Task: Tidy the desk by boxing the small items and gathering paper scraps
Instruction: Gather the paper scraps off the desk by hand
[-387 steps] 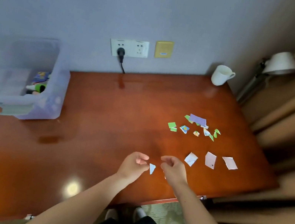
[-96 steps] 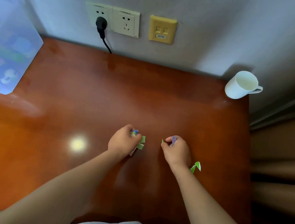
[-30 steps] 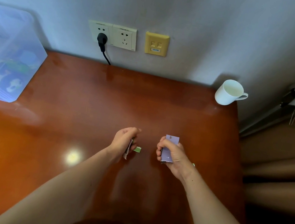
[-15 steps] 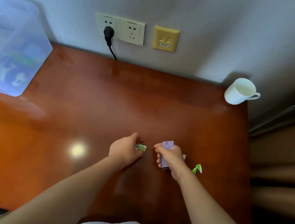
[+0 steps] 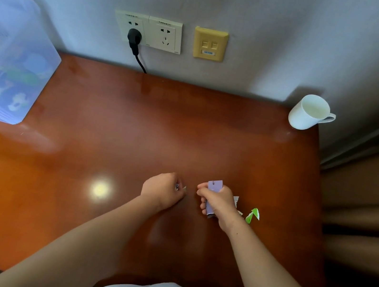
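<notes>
Left hand curls round small scraps, likely to keep them bundled; right hand grips the purple scrap. A green scrap lies on the worktop at its 3 o'clock; the box sits at 10 o'clock.

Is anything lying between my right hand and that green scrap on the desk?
No obstacle shows. The green scrap lies just right of the right hand, which grips a purple paper; pale scrap edges show between them.

box L rear | mug R rear | scraps front-R on desk
</notes>
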The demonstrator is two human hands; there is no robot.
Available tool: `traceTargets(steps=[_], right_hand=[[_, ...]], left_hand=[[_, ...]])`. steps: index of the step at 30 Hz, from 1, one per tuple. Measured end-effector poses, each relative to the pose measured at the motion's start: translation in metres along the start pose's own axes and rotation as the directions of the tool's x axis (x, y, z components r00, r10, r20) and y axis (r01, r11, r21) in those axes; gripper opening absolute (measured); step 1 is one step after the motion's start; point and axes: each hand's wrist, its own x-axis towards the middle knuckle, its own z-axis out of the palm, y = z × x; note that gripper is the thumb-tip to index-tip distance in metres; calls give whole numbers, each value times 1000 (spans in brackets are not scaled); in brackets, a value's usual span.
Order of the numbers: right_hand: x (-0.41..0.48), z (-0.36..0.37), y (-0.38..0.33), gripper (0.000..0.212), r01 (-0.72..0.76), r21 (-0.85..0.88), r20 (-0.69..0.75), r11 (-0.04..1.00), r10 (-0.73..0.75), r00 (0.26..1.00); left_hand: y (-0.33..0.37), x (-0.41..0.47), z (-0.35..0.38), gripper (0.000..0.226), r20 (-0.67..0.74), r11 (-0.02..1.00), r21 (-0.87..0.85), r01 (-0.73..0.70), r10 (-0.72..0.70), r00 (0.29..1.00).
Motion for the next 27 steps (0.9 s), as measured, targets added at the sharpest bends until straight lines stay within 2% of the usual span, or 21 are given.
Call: traceTargets(steps=[2, 3, 6, 8, 10, 14, 18, 23, 25, 27], right_hand=[[-1, -4, 2, 12, 16, 48, -19, 999, -15, 1000], [-1, -8, 3, 11, 24, 79, -30, 997, -22, 999], [-4, -19, 8, 10, 47, 152, -75, 987, -36, 997], [-6, -28, 13, 10, 68, 181, -116, 981, -47, 992], [-9, -37, 17, 9, 94, 202, -163, 975, -61, 985], [-13, -56, 29, 10, 130, 214, -298, 968, -62, 953], [-12, -78, 46, 13, 118, 64, -452, 991, -76, 889], [-8, -97, 59, 6, 63, -166, -513, 984, -141, 847], [-8, -101, 61, 9, 44, -250, -525, 967, -174, 833], [-8, -105, 64, 15, 27, -327, -524, 945, -205, 827]], left_hand=[[8, -2, 2, 20, 72, 980, -195, 47, -34, 997], [14, -3, 2, 20, 113, 937, -339, 86, -50, 992], [33, -5, 0, 19, 204, 684, -708, 177, -42, 978], [46, -8, -3, 20, 240, 549, -813, 194, 13, 971], [58, -11, -4, 22, 254, 522, -836, 170, 93, 963], [76, -13, 8, 38, 264, 569, -810, 142, 138, 955], [93, -8, 27, 41, 208, 685, -724, 84, 101, 973], [106, -9, 42, 9, 170, 864, -502, 31, 63, 983], [109, -10, 42, 13, 145, 936, -349, -34, 90, 985], [110, -9, 42, 28, 110, 974, -190, -122, 144, 983]])
